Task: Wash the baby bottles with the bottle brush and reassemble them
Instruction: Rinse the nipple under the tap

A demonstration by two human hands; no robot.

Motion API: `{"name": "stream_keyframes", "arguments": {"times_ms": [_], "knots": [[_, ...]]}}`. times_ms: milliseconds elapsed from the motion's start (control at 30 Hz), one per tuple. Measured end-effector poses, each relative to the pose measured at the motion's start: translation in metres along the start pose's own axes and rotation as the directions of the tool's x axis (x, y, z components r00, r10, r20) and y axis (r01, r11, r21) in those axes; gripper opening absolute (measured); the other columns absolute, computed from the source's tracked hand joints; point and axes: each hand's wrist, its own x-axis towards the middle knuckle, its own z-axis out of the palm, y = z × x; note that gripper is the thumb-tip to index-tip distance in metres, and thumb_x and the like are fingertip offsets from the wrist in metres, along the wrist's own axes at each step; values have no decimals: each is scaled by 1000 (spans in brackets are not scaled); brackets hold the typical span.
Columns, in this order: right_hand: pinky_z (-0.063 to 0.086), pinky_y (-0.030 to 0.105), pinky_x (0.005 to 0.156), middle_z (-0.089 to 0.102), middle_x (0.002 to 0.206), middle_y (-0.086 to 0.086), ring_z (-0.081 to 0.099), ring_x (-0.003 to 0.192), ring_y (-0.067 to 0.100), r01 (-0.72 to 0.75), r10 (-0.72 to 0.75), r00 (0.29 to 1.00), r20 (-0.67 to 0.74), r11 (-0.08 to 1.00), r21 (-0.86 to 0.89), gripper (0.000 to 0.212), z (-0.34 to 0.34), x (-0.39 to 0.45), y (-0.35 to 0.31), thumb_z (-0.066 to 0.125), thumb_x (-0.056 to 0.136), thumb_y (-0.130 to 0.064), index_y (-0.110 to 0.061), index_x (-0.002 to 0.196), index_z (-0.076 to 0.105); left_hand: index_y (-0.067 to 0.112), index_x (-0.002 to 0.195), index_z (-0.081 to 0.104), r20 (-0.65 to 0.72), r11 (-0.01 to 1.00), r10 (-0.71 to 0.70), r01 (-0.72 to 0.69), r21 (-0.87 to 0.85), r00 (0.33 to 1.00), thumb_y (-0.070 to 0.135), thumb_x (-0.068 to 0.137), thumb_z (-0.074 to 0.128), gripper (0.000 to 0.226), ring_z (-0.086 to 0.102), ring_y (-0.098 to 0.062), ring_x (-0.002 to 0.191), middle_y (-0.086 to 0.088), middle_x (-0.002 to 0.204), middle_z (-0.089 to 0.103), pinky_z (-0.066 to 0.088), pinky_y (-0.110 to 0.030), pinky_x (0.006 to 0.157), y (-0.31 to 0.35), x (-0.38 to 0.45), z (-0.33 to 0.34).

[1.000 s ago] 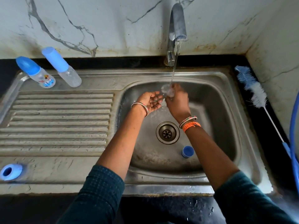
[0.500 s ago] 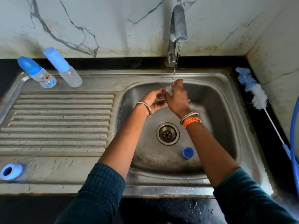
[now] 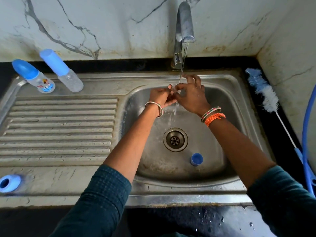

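Note:
Over the steel sink (image 3: 229, 93), under the running tap (image 3: 185, 23), both hands hold a small clear teat (image 3: 174, 88). My left hand (image 3: 160, 96) grips it from the left with curled fingers. My right hand (image 3: 192, 94) pinches it from the right. Water streams over it into the basin. Two capped baby bottles lie at the back left: a printed one (image 3: 36, 78) and a plain clear one (image 3: 65, 72). The bottle brush (image 3: 266, 93) lies on the right counter. A blue cap (image 3: 196, 159) sits in the basin and a blue ring (image 3: 8, 183) on the front left ledge.
The ribbed draining board (image 3: 59, 130) fills the left side. The drain (image 3: 175, 139) is in the basin's middle. A blue hose (image 3: 306, 134) curves along the right edge. A marble wall (image 3: 102, 23) closes the back and right.
Both hands rose slightly toward the tap, and my left hand has closed in on the teat beside the right one.

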Motion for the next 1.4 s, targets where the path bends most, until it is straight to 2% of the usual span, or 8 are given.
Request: {"name": "stream_keyframes", "arguments": {"times_ms": [100, 233, 300, 400, 567, 767, 1000, 1400], "knots": [[44, 38, 96, 63, 108, 7, 51, 112, 22, -165, 162, 986, 35, 940, 297, 16, -3, 3, -3, 66, 87, -31, -16, 89, 69, 9, 78, 61, 78, 993, 115, -113, -32, 990, -1, 94, 51, 21, 62, 0, 53, 10, 51, 63, 56, -20, 59, -12, 1, 7], [42, 26, 63, 57, 79, 2, 46, 69, 12, -644, 336, 763, 552, 322, 694, 9, -17, 4, -6, 59, 91, -13, -14, 82, 61, -9, 109, 62, 107, 917, 379, -389, 94, 919, -12, 90, 49, 23, 63, 6, 65, 19, 63, 68, 54, -15, 68, -19, 2, 11], [41, 29, 66, 57, 81, 3, 48, 71, 15, -682, 357, 724, 590, 247, 688, 15, -15, 7, -7, 59, 92, -16, -15, 77, 58, -11, 103, 64, 68, 896, 415, -421, 139, 907, -9, 90, 52, 18, 64, 4, 67, 14, 67, 69, 57, -22, 73, -21, 5, 8], [55, 39, 64, 68, 72, 13, 65, 66, 30, -436, 459, 873, 167, 578, 690, 31, 0, 13, -21, 74, 81, -30, -3, 68, 65, 4, 72, 69, -77, 919, 367, -349, 181, 927, 23, 91, 62, 28, 63, -17, 63, -5, 62, 67, 59, -43, 68, -21, 9, 8], [54, 38, 72, 73, 77, 7, 68, 74, 24, -101, 191, 927, -322, 955, 277, 33, 4, -6, -40, 60, 89, -37, -9, 76, 72, -7, 79, 70, -204, 886, 372, -280, 370, 906, 35, 96, 51, 50, 49, -16, 56, -11, 62, 55, 34, -26, 50, -7, -2, 19], [54, 34, 61, 65, 65, -1, 64, 60, 15, -79, 240, 920, -310, 888, 453, 26, 1, -14, -34, 72, 79, -28, -12, 92, 55, 15, 45, 51, -213, 949, 230, -170, 266, 950, 57, 88, 53, 60, 53, -24, 49, -3, 44, 49, 47, -34, 54, -16, -1, 18], [52, 34, 89, 68, 107, 7, 64, 99, 20, -38, 146, 962, -232, 910, 414, 34, 6, -2, -32, 67, 85, -16, -8, 118, 61, 12, 72, 58, 24, 982, -37, 41, -185, 999, 26, 100, 44, 34, 51, -10, 53, 1, 56, 56, 41, -21, 47, -20, 1, 19], [44, 7, 62, 60, 76, -6, 56, 69, 4, -74, 253, 919, -301, 862, 501, 12, 12, -1, -38, 72, 82, -13, -9, 84, 61, 10, 90, 61, 116, 932, -16, 57, -358, 993, 28, 101, 40, 30, 59, -12, 76, -3, 79, 63, 50, -20, 64, -24, -7, 19]]}}
